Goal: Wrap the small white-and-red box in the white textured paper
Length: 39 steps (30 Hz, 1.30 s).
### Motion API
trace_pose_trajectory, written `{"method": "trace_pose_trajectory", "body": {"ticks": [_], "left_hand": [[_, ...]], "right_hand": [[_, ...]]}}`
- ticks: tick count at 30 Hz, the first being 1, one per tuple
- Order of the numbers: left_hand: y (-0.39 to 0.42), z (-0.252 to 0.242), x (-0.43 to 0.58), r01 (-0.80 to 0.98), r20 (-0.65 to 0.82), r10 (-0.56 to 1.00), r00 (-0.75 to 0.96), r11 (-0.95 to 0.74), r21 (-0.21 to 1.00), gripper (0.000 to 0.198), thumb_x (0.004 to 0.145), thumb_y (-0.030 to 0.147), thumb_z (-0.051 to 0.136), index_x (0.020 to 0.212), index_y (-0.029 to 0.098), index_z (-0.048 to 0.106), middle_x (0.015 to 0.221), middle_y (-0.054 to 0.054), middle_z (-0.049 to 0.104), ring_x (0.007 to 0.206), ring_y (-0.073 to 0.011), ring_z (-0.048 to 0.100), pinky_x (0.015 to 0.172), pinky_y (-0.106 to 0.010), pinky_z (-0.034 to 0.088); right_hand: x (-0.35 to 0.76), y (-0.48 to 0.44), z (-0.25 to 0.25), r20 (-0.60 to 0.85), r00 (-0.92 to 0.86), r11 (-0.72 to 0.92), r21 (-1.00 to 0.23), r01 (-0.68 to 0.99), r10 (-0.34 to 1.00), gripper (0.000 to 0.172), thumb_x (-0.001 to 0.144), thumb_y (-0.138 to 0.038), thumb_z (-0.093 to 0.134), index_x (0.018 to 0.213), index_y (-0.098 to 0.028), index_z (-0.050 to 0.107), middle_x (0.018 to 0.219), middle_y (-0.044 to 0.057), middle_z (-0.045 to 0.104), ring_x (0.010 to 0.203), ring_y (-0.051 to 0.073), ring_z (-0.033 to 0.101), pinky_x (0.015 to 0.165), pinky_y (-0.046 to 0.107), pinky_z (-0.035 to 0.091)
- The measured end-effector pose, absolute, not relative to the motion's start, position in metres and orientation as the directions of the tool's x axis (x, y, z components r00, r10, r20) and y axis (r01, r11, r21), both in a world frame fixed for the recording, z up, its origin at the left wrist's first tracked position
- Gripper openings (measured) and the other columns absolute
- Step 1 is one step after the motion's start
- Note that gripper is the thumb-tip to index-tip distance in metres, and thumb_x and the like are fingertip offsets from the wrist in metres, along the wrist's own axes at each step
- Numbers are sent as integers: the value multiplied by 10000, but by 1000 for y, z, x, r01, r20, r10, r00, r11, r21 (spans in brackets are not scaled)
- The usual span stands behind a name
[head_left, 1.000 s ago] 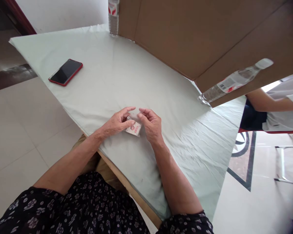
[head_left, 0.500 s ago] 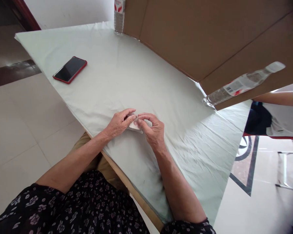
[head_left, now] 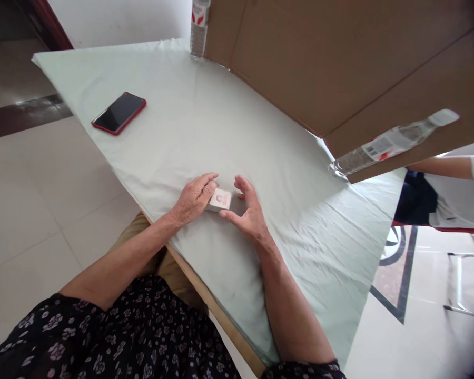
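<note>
A small white box [head_left: 222,199] with a reddish print on top sits on the pale green cloth of the table [head_left: 174,126], near its front edge. My left hand [head_left: 195,197] is wrapped round the box's left side, its fingers covering that end. To the right of the box my right hand [head_left: 249,210] is spread, thumb and fingers apart, with nothing between them. The right thumb tip lies close to the box's lower right corner; whether it touches cannot be made out.
A phone in a red case [head_left: 119,113] lies at the far left. Large brown cardboard [head_left: 319,58] rises at the back, with an upright bottle [head_left: 198,31] at its left and a tilted bottle [head_left: 391,145] at its right. A person's arm [head_left: 446,166] shows at far right.
My right hand has opened and drawn back to the right from the box. The printed top of the box now shows. The whole view has shifted slightly.
</note>
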<state>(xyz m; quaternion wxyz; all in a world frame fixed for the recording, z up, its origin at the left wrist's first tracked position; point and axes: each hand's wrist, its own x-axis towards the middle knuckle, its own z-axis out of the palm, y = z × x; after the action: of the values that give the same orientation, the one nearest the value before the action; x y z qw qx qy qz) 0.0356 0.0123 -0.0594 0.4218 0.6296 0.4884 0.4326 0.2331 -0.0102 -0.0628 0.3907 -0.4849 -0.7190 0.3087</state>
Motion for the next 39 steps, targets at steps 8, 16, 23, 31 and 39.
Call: {"method": "trace_pose_trajectory", "body": {"ticks": [8, 16, 23, 31, 39], "left_hand": [[14, -63, 33, 103, 141, 988, 56, -147, 984, 464, 1006, 457, 460, 1327, 151, 597, 1125, -111, 749, 1057, -219, 681, 968, -364, 529], [15, -69, 31, 144, 162, 978, 131, -181, 973, 656, 811, 268, 584, 1453, 175, 482, 1330, -143, 658, 1257, -277, 599, 1093, -474, 468], [11, -71, 30, 324, 265, 915, 305, -362, 874, 935, 700, 157, 605, 1584, 168, 300, 1530, -193, 492, 1423, -337, 454, 1186, -549, 355], [12, -73, 31, 387, 266, 908, 323, -383, 839, 913, 717, 201, 631, 1577, 166, 326, 1244, -105, 639, 1138, -251, 613, 1075, -434, 448], [10, -73, 31, 422, 324, 890, 320, -441, 792, 945, 687, 188, 595, 1583, 147, 297, 1409, -181, 568, 1308, -322, 531, 1138, -512, 388]], "right_hand": [[226, -11, -73, 237, -161, 284, -865, 414, 958, 777, 797, -479, 774, 1481, -310, 447, 1246, 79, 667, 1130, 267, 645, 1061, 486, 479], [228, -10, -78, 217, -80, 229, -853, 468, 973, 711, 796, -471, 773, 1427, -277, 509, 1325, 121, 672, 1237, 299, 633, 1114, 526, 444], [231, -10, -82, 238, -123, 268, -822, 502, 963, 972, 754, -533, 807, 1562, -262, 341, 1587, 170, 448, 1453, 344, 456, 1189, 556, 363], [232, -12, -74, 220, -124, 251, -783, 570, 968, 757, 803, -423, 770, 1482, -271, 471, 1302, 125, 708, 1230, 323, 631, 1064, 542, 459], [233, -9, -74, 241, -206, 315, -797, 515, 948, 805, 790, -514, 758, 1484, -249, 448, 1391, 156, 655, 1278, 329, 618, 1135, 564, 394]]}}
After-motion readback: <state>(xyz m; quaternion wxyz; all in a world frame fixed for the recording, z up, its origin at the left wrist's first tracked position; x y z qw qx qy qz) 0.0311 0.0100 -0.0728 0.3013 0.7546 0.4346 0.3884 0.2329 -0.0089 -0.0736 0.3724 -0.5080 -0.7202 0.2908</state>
